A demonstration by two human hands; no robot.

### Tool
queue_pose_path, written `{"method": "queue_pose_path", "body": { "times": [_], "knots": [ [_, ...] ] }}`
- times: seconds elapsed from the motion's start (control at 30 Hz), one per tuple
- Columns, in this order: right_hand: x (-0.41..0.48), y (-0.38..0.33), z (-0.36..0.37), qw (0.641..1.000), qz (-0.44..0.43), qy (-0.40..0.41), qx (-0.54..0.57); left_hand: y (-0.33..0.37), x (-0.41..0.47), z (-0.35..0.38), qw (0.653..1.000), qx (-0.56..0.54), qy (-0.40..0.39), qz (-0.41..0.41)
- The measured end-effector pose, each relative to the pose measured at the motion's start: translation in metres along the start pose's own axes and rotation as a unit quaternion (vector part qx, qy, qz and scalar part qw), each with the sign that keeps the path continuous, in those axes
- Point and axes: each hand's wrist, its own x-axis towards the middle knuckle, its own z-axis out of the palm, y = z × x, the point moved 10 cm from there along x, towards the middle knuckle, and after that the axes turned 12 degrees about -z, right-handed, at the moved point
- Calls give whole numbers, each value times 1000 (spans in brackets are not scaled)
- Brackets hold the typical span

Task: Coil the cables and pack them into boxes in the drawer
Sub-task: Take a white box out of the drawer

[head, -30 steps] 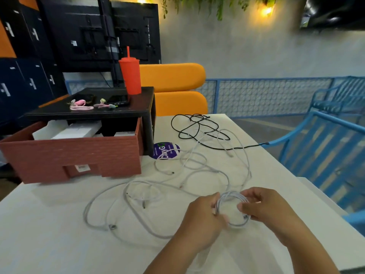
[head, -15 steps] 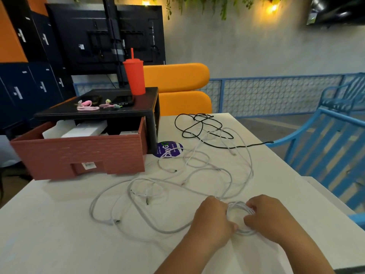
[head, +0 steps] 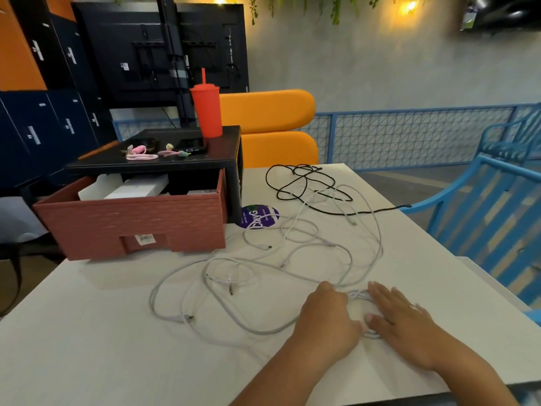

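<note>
A small coil of white cable (head: 357, 296) lies on the white table (head: 87, 332) between my hands. My left hand (head: 328, 317) is curled over the coil's left side and grips it. My right hand (head: 401, 317) lies flat on the coil's right side with its fingers stretched out. Several loose white cables (head: 263, 276) sprawl across the table beyond my hands. A black cable (head: 304, 183) lies tangled further back. The red-brown drawer (head: 140, 221) stands pulled out at the left, with white boxes (head: 137, 190) inside.
A black stand (head: 164, 164) sits over the drawer and carries a red tumbler (head: 206, 109) and small pink cable ties (head: 140, 152). A purple sticker (head: 257, 216) is on the table. A blue chair (head: 483, 218) stands close along the table's right edge.
Both hands have lowered the coil from the air onto the table. My right hand has opened from a pinch and now lies flat on the coil.
</note>
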Motion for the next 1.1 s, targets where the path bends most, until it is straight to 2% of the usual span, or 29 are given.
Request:
{"method": "queue_pose_path", "body": {
  "times": [0.13, 0.27, 0.47, 0.67, 0.93, 1.1],
  "knots": [
    [2, 5, -4, 994, -11, 29, 107, -2, -4, -5, 999, -36, -33, -8],
    [0, 8, -21, 970, -20, 97, 223, 2, -7, -36, 996, -87, -19, 17],
    [-1, 0, -41, 956, -23, 158, 248, -11, -8, -87, 992, -115, 43, 30],
    [21, -40, -64, 953, -70, 188, 227, -44, -2, -148, 986, -98, 132, 9],
    [93, -153, -113, 933, -211, 209, 203, -93, 3, -258, 960, -8, 280, -8],
    [163, -211, -142, 917, -243, 248, 196, -128, 20, -306, 950, 71, 302, -34]
  ]
}}
